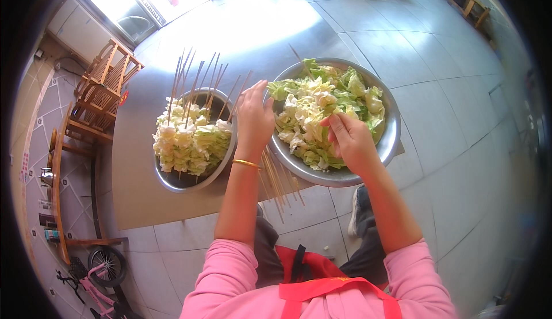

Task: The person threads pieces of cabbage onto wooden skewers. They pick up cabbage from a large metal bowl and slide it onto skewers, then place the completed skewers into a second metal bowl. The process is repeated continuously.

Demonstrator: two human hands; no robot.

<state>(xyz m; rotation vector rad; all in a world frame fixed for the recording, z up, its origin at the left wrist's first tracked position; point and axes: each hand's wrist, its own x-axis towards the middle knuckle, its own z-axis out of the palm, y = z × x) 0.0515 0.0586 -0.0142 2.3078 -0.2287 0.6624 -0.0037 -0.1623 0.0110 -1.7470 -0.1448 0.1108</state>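
Observation:
A large steel bowl (393, 140) holds loose pale-green cabbage or lettuce leaves (312, 103). My right hand (351, 140) is over these leaves with thumb and fingertips brought together; whether a leaf is pinched there cannot be seen. One thin wooden skewer (301, 61) sticks up from the leaves at the back of this bowl. At the bowl's left rim is my left hand (255, 114), fingers stretched forward, thumb apart, fingertips close to a leaf edge. To its left, a smaller steel bowl (181, 186) contains leaves threaded in stacks on several upright skewers (196, 86).
Loose wooden skewers (274, 176) lie between the bowls, overhanging the front edge of the table (142, 198). Stacked wooden chairs (101, 90) and a wooden bench (58, 181) stand at left. A small pink bicycle (97, 276) is at lower left. Tiled floor (457, 120) extends right.

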